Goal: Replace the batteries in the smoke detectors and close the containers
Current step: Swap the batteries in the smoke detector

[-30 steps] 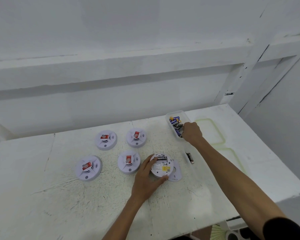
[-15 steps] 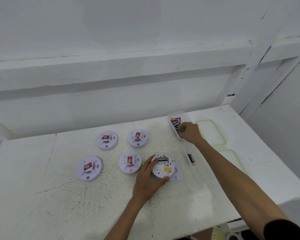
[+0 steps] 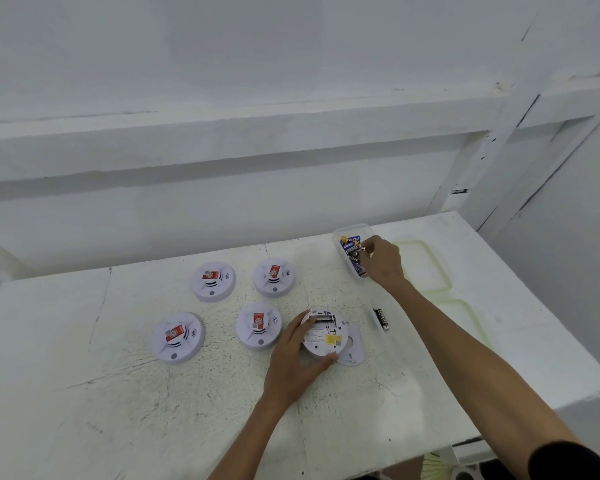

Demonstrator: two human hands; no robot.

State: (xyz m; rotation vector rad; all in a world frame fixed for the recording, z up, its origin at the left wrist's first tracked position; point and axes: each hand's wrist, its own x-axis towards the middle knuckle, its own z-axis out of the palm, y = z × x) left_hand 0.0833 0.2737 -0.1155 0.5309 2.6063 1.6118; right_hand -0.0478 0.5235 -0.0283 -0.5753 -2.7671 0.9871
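Left grip [image 3: 293, 358] curls round the upturned round white plastic smoke detector [image 3: 323, 338]. At one o'clock, the right grip [image 3: 383, 261] pinches a battery [image 3: 358, 250] in the clear plastic container [image 3: 352, 227].

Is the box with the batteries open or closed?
Open. The battery box has no lid on; the right hand pinches a battery inside it.

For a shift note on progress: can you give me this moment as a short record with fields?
Left hand: grips the open detector, back up
Right hand: pinches a battery inside the clear container
Other detectors: four, face up
Loose battery: on the table, right of the open detector
Lids: two, off the container
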